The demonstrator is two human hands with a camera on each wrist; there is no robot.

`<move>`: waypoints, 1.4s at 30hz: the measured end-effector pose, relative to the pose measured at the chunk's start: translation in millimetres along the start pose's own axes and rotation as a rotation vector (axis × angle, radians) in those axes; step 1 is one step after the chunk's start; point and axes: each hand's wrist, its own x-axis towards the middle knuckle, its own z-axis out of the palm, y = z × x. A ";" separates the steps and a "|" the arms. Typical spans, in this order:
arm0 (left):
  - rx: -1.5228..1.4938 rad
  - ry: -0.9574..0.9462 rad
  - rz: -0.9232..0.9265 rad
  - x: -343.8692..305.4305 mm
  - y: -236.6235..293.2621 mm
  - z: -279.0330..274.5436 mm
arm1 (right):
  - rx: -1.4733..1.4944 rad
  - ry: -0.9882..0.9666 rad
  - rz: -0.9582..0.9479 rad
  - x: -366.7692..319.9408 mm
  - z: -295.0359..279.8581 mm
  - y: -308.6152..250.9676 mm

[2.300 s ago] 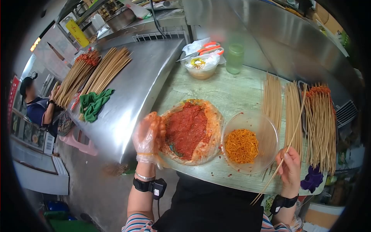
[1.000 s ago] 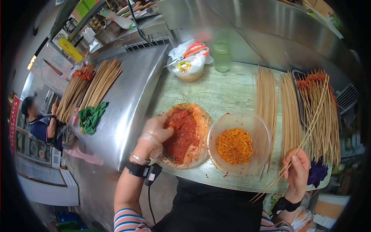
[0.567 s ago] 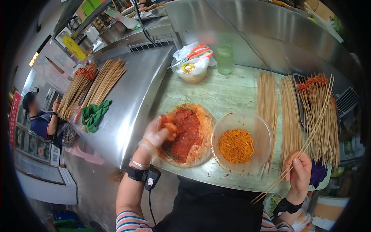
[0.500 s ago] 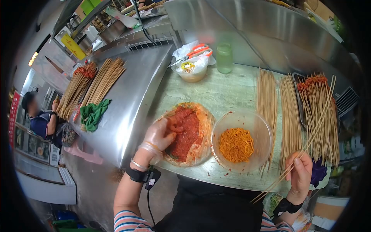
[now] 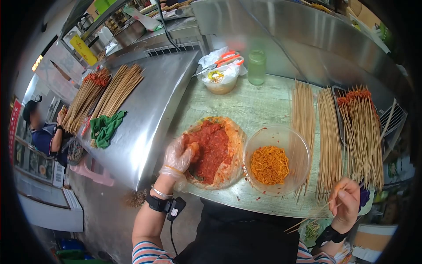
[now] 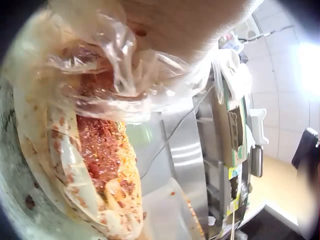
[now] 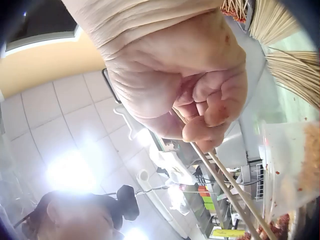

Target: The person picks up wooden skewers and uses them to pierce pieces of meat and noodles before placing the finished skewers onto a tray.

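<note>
In the head view my left hand [image 5: 178, 155], in a clear plastic glove, is at the left side of a plastic-lined bowl [image 5: 237, 152]. Its fingers curl round a clump of the red paste [image 5: 213, 152]; in the left wrist view the glove hides the fingertips above the paste [image 6: 100, 150]. My right hand [image 5: 345, 204], bare, pinches thin wooden sticks [image 5: 307, 218] at the table's front right. Two of the sticks [image 7: 225, 187] run out from its fingers in the right wrist view. A clear tub [image 5: 277, 132] of orange shreds [image 5: 269, 165] is between the hands.
Bundles of bare sticks [image 5: 329, 141] and a tray of red-tipped skewers [image 5: 362, 132] lie at the right. Behind are a bowl with scissors [image 5: 226, 61] and a green jar [image 5: 256, 68]. Left, a metal counter [image 5: 154, 97] holds more skewers and a green cloth [image 5: 105, 130]. A person [image 5: 44, 132] is beyond.
My right hand has shifted slightly right and down and turned, tilting the sticks' upper ends to the right. My left hand remains at the paste, a little farther right than in the previous view.
</note>
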 end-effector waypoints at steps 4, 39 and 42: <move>-0.558 -0.044 -0.166 -10.7 16.0 7.0 | -0.088 0.057 -0.065 1.5 4.7 -17.2; -0.679 0.056 -0.119 -57.6 62.2 59.3 | -0.161 0.189 -0.225 78.6 46.9 15.9; -0.699 0.064 -0.160 -56.2 72.6 64.1 | -0.095 0.236 -0.242 79.2 42.0 11.0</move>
